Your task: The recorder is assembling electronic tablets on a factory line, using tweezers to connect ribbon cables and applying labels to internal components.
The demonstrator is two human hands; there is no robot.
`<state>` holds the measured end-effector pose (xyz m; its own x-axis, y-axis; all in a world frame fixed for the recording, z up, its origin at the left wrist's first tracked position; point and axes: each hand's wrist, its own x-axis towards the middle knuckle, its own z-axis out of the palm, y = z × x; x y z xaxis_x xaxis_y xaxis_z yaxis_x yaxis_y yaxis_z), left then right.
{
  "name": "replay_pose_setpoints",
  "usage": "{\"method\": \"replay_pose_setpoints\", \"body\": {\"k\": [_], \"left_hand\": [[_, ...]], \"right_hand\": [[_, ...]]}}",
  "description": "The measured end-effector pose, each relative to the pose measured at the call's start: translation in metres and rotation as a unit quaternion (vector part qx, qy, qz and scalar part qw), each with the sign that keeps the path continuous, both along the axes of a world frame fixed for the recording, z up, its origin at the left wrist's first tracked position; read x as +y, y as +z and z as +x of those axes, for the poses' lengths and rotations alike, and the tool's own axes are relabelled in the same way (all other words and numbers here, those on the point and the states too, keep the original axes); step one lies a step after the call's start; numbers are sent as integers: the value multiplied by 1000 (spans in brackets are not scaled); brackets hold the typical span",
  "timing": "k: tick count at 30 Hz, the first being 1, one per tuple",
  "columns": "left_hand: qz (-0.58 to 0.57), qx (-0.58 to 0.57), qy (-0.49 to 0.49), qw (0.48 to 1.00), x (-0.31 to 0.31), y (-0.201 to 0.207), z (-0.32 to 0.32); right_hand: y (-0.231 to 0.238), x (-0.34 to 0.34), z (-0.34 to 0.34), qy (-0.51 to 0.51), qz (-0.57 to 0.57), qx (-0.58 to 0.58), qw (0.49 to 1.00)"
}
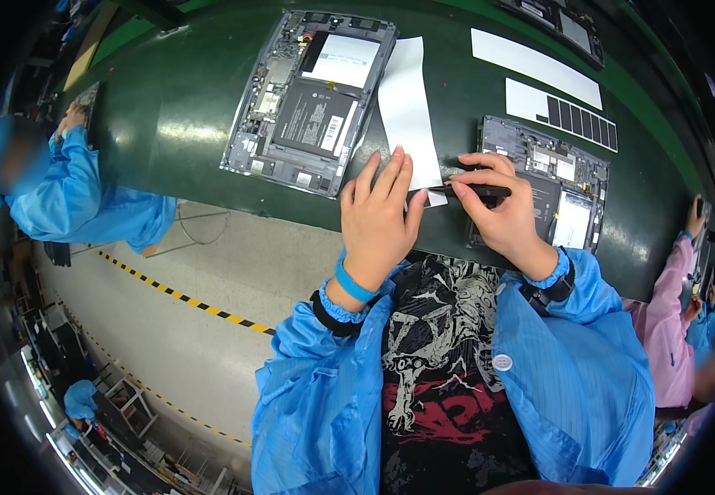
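My left hand (pixel 377 227) lies flat with its fingers stretched out, the fingertips on the lower part of a long white sheet (pixel 407 99). My right hand (pixel 502 210) pinches a slim black pen-shaped tool (pixel 489 191); its exact kind is unclear. The tool's tip points left at the sheet's bottom edge, beside a small white piece (pixel 436 200) near my left thumb. To the left of the sheet lies an opened device (pixel 308 103) with its black battery and boards bare. A second opened device (pixel 547 177) lies partly behind my right hand.
On the green table (pixel 184 107), a white strip (pixel 535 66) and a card with black rectangles (pixel 562 115) lie at the back right. Another opened device (pixel 555 25) rests at the far edge. Co-workers in blue (pixel 77 181) and pink (pixel 667 330) sit on either side.
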<state>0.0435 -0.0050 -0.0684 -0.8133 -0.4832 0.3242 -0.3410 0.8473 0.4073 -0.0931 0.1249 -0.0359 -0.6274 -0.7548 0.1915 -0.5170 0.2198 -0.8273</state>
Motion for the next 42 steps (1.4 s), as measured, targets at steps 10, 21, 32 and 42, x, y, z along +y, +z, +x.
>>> {"method": "replay_pose_setpoints", "body": {"k": [10,21,32,42], "left_hand": [[7,5,-1,1000,2,0,-1],[-18,-3,5,1000,3,-2,-3],[9,-9,1,1000,0,1,-3],[97,113,-225,963,28,45,-59]], "right_hand": [[-1,3,0,5,12,43,999],[2,-2,1,33,31,49,998],[20,28,-12,98,-104,-232,962],[26,89,-106,-190,-91,-275,938]]}}
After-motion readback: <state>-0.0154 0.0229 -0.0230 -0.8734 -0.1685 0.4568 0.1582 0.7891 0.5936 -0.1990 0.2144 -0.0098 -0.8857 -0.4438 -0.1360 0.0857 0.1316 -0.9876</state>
